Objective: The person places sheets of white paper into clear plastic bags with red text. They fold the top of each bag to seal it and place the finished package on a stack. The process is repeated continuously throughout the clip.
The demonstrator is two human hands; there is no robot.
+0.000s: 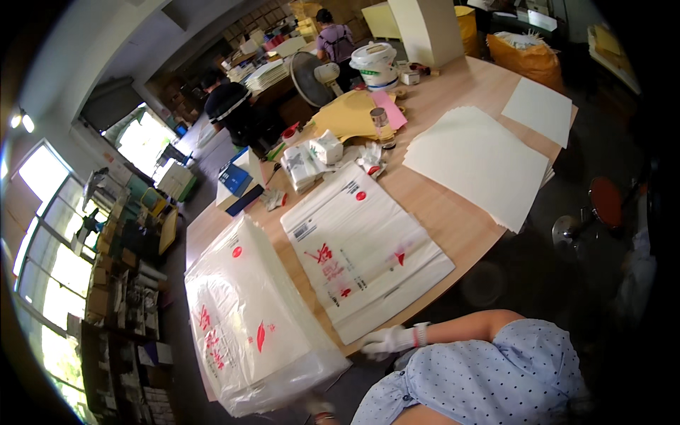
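My right hand (386, 341), in a white knit glove, is by the table's near edge, just beside the lower corner of a stack of flat white plastic bags (368, 248) printed in red and black. Its fingers look loosely stretched, with nothing visible in them. At the lower edge, my left hand (322, 409) shows only as a blur with a red-trimmed cuff; its fingers cannot be made out. Close to it lies a thick stack of white sheets (248, 304) inside a clear plastic bag with red print. The bag's loose end hangs past the table edge.
The wooden table (453, 255) also holds a fanned pile of white sheets (482, 163), tissue packs (304, 163), a blue box (237, 177), yellow paper (347, 117), a jar (382, 127) and a white bucket (375, 64). A fan (312, 79) and two people are beyond. A red stool (605, 202) stands right.
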